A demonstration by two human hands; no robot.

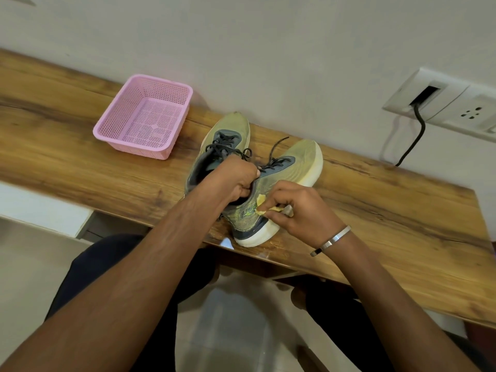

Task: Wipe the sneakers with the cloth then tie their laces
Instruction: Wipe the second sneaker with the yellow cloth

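Note:
Two olive-green sneakers with dark laces stand side by side on the wooden shelf (402,226). The left sneaker (230,130) sits farther back with its laces loose. The right sneaker (300,162) has its heel near the shelf's front edge. My left hand (236,181) grips the collar of the right sneaker, fingers curled into its opening. My right hand (298,208) pinches a small yellow cloth (264,204) against the outer side of that sneaker, near the heel. Most of the cloth is hidden under my fingers.
A pink perforated plastic basket (107,124) stands empty at the back left of the shelf. A white wall socket (442,103) with a black cable sits on the wall at the right. My legs and the tiled floor show below the shelf.

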